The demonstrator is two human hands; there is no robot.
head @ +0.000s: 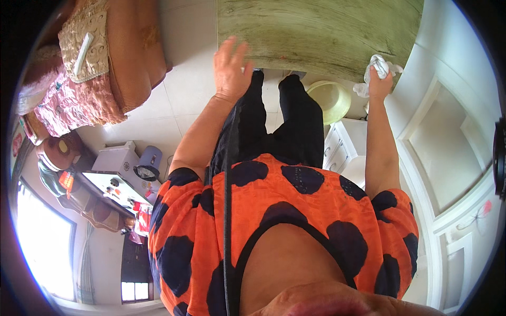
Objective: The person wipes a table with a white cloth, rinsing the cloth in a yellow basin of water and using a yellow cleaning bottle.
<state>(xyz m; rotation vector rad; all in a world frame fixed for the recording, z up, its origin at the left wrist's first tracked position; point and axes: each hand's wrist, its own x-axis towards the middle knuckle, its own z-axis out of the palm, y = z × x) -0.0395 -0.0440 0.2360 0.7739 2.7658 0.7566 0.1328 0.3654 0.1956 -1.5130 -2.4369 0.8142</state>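
Observation:
My left hand is raised with its fingers spread and slightly blurred, near the left front corner of a green wood-grain surface. I see nothing held in it. My right hand grips a crumpled white cloth at the right front corner of that surface. Loose ends of the cloth hang out on both sides of the fist. Whether the cloth touches the surface, I cannot tell. My legs in black trousers stand before its near edge.
A pale yellow-green basin is beside my legs, near a white drawer cabinet. White panelled doors line the right. On the left are a brown sofa with pink covers, and a grey-blue bin on the tiled floor.

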